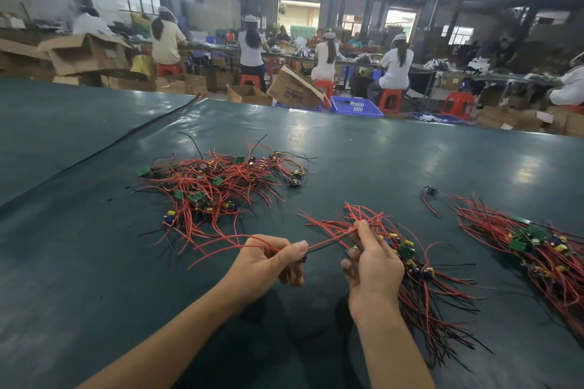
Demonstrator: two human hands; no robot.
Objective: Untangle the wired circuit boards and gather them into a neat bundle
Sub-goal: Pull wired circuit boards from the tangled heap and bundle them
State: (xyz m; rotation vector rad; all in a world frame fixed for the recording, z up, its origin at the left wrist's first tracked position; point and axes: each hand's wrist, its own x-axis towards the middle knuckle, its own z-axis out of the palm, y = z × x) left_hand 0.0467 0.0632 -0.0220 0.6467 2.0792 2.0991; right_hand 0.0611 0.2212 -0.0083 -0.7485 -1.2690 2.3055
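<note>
Half done, perhaps: finished bundle [537, 249] on bench [94, 262]; right hand [374, 271] grips second bundle [420, 287]; left hand [268, 262] pinches one wire [331, 241]; tangle [215, 186] left to sort.

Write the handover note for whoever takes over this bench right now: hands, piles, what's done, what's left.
Hands: the left hand pinches one board's wires, stretched toward the right hand, which grips the part-made bundle lying on the table.
Done: one gathered bundle lies far right.
Left: add the held board, then work through the tangled pile ahead on the left.
</note>
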